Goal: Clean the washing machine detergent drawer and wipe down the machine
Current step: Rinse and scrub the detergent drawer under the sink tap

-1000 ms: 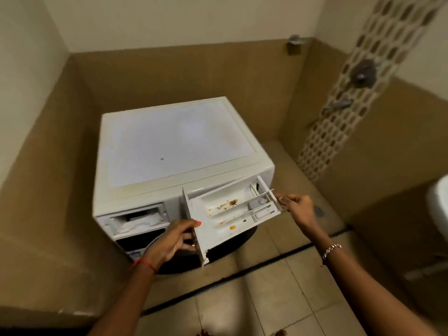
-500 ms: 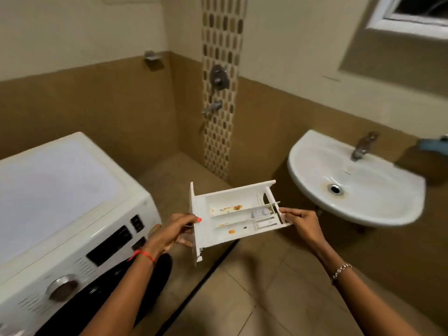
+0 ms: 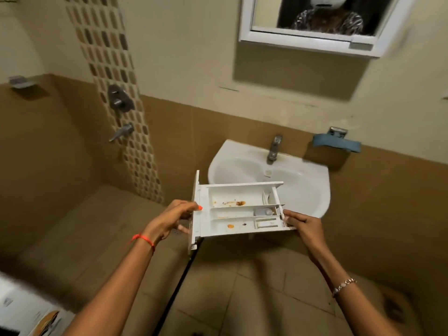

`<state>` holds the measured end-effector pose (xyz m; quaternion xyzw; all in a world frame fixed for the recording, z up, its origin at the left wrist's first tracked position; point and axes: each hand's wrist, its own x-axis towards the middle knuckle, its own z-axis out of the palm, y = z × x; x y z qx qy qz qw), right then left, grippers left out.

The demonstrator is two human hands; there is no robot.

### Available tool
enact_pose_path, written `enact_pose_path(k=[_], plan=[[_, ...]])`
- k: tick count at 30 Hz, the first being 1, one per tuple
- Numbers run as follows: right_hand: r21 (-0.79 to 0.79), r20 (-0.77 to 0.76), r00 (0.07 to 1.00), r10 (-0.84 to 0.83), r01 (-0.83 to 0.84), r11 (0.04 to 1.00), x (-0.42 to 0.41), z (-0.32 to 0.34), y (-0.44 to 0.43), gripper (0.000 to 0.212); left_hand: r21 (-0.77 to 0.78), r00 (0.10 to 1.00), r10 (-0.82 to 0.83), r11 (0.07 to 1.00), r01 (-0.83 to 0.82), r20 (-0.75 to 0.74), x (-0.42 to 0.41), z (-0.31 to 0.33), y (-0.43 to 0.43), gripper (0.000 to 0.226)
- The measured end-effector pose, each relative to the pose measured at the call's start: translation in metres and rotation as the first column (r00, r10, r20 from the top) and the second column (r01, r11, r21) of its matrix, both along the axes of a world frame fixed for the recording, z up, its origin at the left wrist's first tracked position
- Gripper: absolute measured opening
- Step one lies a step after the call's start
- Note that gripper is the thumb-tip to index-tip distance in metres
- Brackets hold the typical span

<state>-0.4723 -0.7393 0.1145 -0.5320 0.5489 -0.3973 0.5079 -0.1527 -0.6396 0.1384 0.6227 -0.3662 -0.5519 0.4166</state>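
I hold the white detergent drawer (image 3: 236, 209) level in the air, just in front of the white wall sink (image 3: 308, 187). Brown and orange stains spot its compartments. My left hand (image 3: 173, 219) grips the drawer's front panel on the left, thumb on top. My right hand (image 3: 304, 225) grips the drawer's back end on the right. Only a corner of the washing machine (image 3: 21, 311) shows at the bottom left.
A tap (image 3: 274, 149) stands at the back of the sink. A blue soap dish (image 3: 335, 143) hangs on the wall to its right, a mirror cabinet (image 3: 315, 25) above. Shower fittings (image 3: 120, 100) are on the mosaic strip at left. Brown tiled floor lies below.
The view has swung right from the washing machine to the sink. The drawer, held in both hands, has come away from the machine and now sits in front of the sink.
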Motion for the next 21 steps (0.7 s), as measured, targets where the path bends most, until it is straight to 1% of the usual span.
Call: enact_pose_path(k=[2,5,8,9,10,12,14,18,21], plan=[[0.017,0.021,0.999,-0.045,0.045,0.999,-0.009,-0.003,-0.015,0.029,-0.01,0.998,-0.045,0.999,0.045,0.032,-0.005,0.004,-0.032,0.062],[0.058,0.046,0.994,-0.103,0.101,0.993,-0.016,-0.006,-0.04,0.03,-0.033,0.994,-0.092,0.995,0.094,0.055,-0.014,0.01,-0.077,0.035],[0.077,0.061,0.985,-0.162,0.157,0.984,-0.019,-0.007,-0.07,0.031,-0.057,0.992,-0.12,0.991,0.122,0.046,-0.019,0.01,-0.127,0.015],[0.082,0.068,0.98,-0.186,0.18,0.98,-0.019,-0.009,-0.081,0.031,-0.056,0.991,-0.128,0.99,0.13,0.045,-0.019,0.008,-0.145,0.014],[0.089,0.068,0.976,-0.209,0.202,0.975,-0.019,-0.011,-0.092,0.032,-0.053,0.989,-0.141,0.988,0.144,0.045,-0.018,0.005,-0.162,0.018],[0.104,0.069,0.966,-0.247,0.24,0.965,-0.017,-0.013,-0.112,0.034,-0.012,0.981,-0.182,0.983,0.183,0.06,-0.015,0.0,-0.197,0.036],[0.12,0.069,0.956,-0.285,0.275,0.954,-0.014,-0.018,-0.129,0.035,0.036,0.973,-0.224,0.974,0.222,0.055,-0.013,-0.008,-0.226,0.043],[0.151,0.043,0.933,-0.358,0.348,0.925,-0.009,-0.032,-0.156,0.034,0.098,0.957,-0.287,0.954,0.282,0.042,-0.011,-0.03,-0.276,0.022],[0.183,0.017,0.914,-0.405,0.396,0.9,-0.01,-0.047,-0.171,0.032,0.129,0.941,-0.338,0.935,0.332,0.028,-0.012,-0.049,-0.3,0.028]])
